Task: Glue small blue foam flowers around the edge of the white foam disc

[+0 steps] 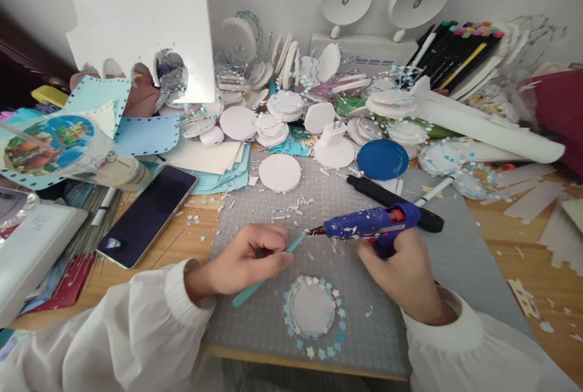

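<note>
My left hand is closed round light-blue tweezers, whose tip points up and to the right. A tiny pale-blue piece, perhaps a star, seems to sit at that tip. In my right hand is a blue hot glue gun flecked with white bits. Its nozzle points left and meets the tweezers' tip, or nearly so; I cannot tell if they touch. Below both hands a round white disc lies on the grey cutting mat, ringed by small blue and white stars.
Behind the mat are heaped white discs and star strings. A blue round lid and a black cutter-like tool lie near the glue gun. On the left are a phone and a drink cup. Markers stand back right.
</note>
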Tool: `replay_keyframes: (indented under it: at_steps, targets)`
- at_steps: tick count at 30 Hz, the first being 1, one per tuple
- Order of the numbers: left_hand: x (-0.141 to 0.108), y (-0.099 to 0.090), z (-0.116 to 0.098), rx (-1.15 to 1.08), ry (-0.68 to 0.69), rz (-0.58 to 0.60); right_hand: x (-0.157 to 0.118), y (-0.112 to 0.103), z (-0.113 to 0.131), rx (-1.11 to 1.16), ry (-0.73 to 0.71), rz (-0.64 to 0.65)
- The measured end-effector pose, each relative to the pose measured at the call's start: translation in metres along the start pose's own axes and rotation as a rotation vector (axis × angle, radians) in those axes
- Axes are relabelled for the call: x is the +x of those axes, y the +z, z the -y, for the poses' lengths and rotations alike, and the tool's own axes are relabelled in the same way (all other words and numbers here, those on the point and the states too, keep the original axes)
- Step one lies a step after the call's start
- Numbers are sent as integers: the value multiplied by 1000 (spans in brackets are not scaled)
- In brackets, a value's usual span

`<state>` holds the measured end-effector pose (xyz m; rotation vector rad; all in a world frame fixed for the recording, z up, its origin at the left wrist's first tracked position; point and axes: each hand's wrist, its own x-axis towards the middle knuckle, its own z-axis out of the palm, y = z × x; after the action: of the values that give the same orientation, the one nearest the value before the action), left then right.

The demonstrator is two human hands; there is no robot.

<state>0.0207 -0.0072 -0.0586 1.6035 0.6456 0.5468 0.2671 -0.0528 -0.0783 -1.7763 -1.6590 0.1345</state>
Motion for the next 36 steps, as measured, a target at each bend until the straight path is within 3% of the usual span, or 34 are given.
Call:
replay_keyframes:
  at_steps: [10,16,22,27,29,33,36]
  targets:
    - [-1,0,-2,27,-6,-5,0,-1,1,1,-10,0]
    - [1,1,-2,11,10,-11,-1,0,-4,-94,-77,-70]
    - [0,1,-2,-36,9,-25,4,-7,-21,-214,-2,-164]
    - [-1,0,-2,-105,-25,-49,1,-9,-36,-264,-88,-123]
    - [-2,0,-1,-138,-42,-84,-1,-12,-32,-283,-129,-156]
    - [-4,4,2,-219,-66,-197,-2,-27,-5,-269,-234,-364]
    - [-5,7,0,-323,-109,-244,-1,-35,25,-235,-446,-352]
